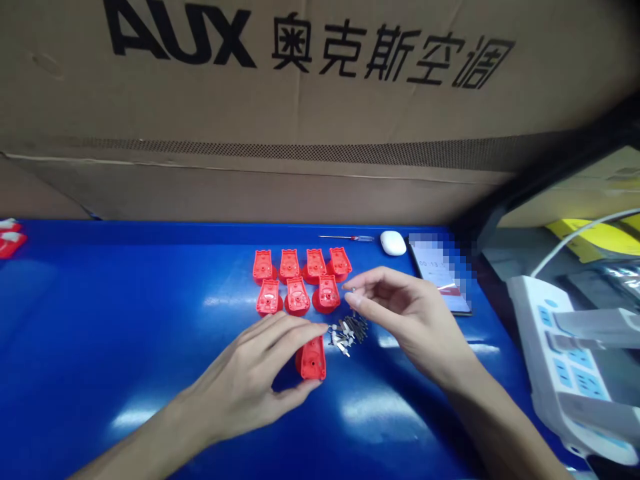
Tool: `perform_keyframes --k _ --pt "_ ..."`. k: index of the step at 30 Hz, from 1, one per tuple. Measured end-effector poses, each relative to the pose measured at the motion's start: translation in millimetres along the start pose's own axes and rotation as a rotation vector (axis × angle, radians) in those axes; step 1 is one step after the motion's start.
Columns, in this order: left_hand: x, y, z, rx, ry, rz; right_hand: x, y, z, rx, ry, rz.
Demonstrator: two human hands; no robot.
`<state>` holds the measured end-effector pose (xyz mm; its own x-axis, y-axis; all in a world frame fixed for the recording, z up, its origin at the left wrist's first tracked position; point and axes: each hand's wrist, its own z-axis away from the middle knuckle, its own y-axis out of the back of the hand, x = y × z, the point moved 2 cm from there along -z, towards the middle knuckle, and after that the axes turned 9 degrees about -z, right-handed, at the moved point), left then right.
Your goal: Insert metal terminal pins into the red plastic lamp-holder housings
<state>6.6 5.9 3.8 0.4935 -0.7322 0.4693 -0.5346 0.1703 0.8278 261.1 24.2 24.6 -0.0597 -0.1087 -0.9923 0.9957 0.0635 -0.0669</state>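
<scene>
My left hand (255, 363) is closed around a red plastic housing (313, 363), thumb at its near end and fingers along its far end. The open hollow side of that housing faces up. My right hand (403, 303) hovers to the right with thumb and index finger pinched on a small metal part (353, 291), too small to make out fully. Between my hands lies a pile of small metal pieces (345, 333), some silvery and flat, some dark and thin. Beyond them stand several matching red housings (297, 295) in two rows.
A screwdriver (357, 238), a white rounded case (393, 243) and a phone (435, 267) lie toward the back of the blue table (150, 300). A large cardboard box (300, 113) walls off the far side. At right sits a white power strip (570, 367) with plugs.
</scene>
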Motion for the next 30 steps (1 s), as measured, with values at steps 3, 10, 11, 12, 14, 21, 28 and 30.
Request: perform_keyframes --k 3,10,11,12,14,21,28,30 --pt "-2.4 2.1 -0.9 -0.038 -0.001 0.027 -0.8 -2.0 0.5 0.004 -0.002 0.002" --pt "-5.5 -0.1 1.7 -0.065 0.017 0.065 -0.3 -2.1 -1.0 -0.005 -0.007 -0.018" --pt "-5.4 -0.3 2.1 -0.058 0.015 0.066 -0.2 -1.7 -1.2 -0.003 -0.008 -0.020" --pt "-5.2 -0.4 2.5 -0.055 0.012 0.066 -0.2 -1.4 -1.3 0.000 -0.008 -0.024" --pt "-5.0 -0.7 3.0 -0.060 0.009 0.063 -0.3 -1.0 -1.2 0.003 -0.012 -0.032" --pt "-4.4 0.7 2.3 -0.073 -0.004 0.048 -1.6 -1.6 0.4 -0.005 -0.030 -0.046" --pt "-4.8 0.6 1.9 -0.059 -0.009 0.026 -1.3 1.8 -0.2 0.013 -0.003 -0.047" --pt "-6.1 -0.6 2.6 -0.060 0.007 0.009 -0.2 3.7 -1.0 0.026 0.005 -0.034"
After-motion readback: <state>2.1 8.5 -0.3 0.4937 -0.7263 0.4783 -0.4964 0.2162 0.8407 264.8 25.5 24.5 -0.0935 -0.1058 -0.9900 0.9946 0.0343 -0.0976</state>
